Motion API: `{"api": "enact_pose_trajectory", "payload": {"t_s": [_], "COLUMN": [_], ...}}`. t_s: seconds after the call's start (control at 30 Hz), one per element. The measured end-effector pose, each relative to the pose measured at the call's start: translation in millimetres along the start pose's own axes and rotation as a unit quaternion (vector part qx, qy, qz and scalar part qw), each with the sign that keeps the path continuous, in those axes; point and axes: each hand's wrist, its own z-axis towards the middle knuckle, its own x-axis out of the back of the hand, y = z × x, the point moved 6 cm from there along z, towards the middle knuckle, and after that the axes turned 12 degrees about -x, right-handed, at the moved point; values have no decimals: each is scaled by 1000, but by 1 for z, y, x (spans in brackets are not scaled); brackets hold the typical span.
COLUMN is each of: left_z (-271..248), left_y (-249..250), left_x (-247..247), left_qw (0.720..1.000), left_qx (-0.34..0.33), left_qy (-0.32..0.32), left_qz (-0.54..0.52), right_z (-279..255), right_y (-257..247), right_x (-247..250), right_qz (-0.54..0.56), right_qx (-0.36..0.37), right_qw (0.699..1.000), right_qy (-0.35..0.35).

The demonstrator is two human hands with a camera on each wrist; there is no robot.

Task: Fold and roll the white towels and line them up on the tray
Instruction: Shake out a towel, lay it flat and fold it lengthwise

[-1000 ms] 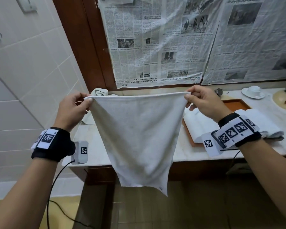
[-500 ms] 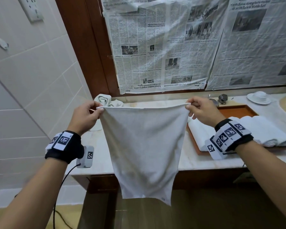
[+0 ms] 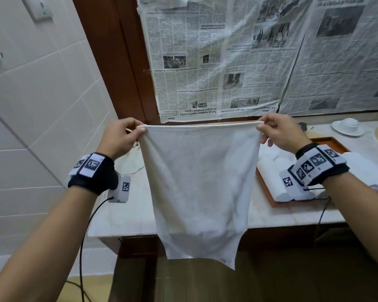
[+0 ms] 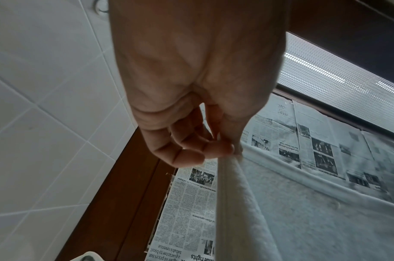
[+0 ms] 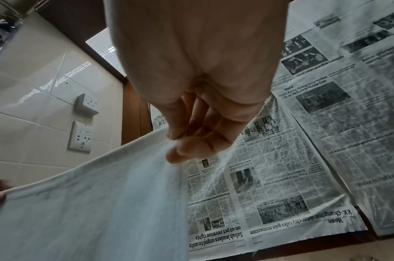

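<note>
The left hand (image 3: 118,136) and right hand (image 3: 279,132) each pinch a top corner of the square white terry towel (image 3: 199,188) between curled fingers, hanging it before the pale marble surface (image 3: 129,216), left of the brown wooden tray (image 3: 268,195).

- Pale tiled wall (image 3: 37,101) at left
- Newspaper sheets (image 3: 216,62) cover the upper centre and right
- Marble counter (image 3: 127,216) spans the middle, brown floor (image 3: 292,280) below
</note>
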Motion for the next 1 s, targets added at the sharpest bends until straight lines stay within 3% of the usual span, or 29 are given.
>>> {"api": "enact_pose_trajectory", "payload": {"t_s": [0.2, 0.5, 0.57, 0.73, 1.0], "left_z": [25, 67, 80, 111, 148], "left_y": [-29, -100, -120, -172, -261], "left_x": [-14, -66, -83, -145, -239], "left_qw": [1000, 995, 994, 974, 946], "left_qx": [3, 24, 58, 202, 299], "left_qy": [-13, 8, 27, 38, 21], "left_qz": [-5, 101, 85, -92, -126], "right_z": [26, 102, 128, 194, 282], "right_y": [3, 35, 48, 84, 168], "right_x": [-17, -64, -79, -115, -184], "right_qz": [7, 59, 64, 101, 115], "right_qx": [-37, -91, -94, -140, -248], "right_qw": [999, 994, 993, 984, 961], "right_qy": [7, 21, 26, 34, 31]}}
